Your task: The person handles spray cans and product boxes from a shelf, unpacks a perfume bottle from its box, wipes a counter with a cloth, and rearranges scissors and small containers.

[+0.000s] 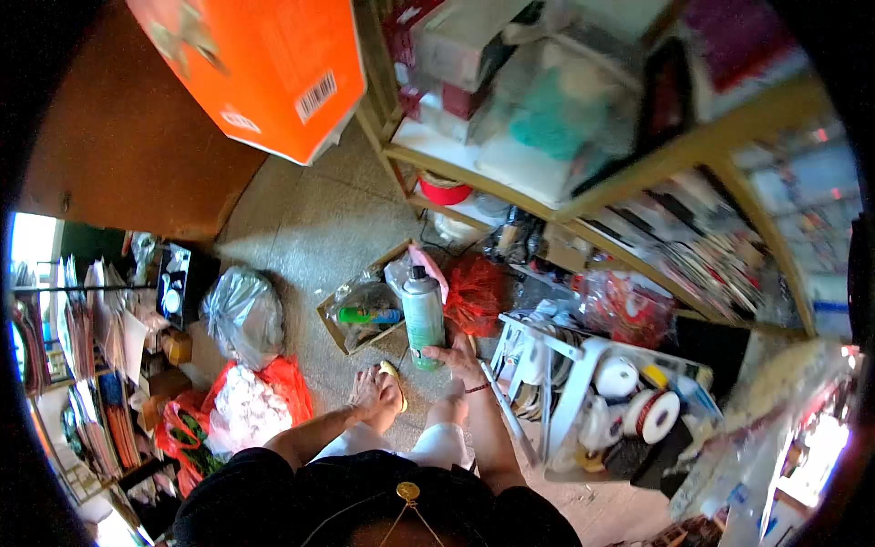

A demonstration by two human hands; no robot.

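Note:
My right hand (pixel 458 359) is wrapped round the lower part of a pale green spray can (pixel 422 314) with a dark top, which stands nearly upright in the view. My left hand (pixel 374 388) is beside my knee, near a yellow slipper (pixel 392 383). Its fingers look loosely stretched, with nothing visible in them. Just beyond the hands, an open box (pixel 351 339) on the floor holds a green can (pixel 368 315) lying on its side and some plastic wrapping. Red netting (pixel 474 296) lies right of the spray can.
An orange box (pixel 283 73) juts in at the top. Wooden shelves (pixel 565 214) stand to the right, above a white rack (pixel 565 392) with ribbon spools (pixel 651 414). Plastic bags (pixel 241 314) and a red bag (pixel 290 392) sit on the floor at left.

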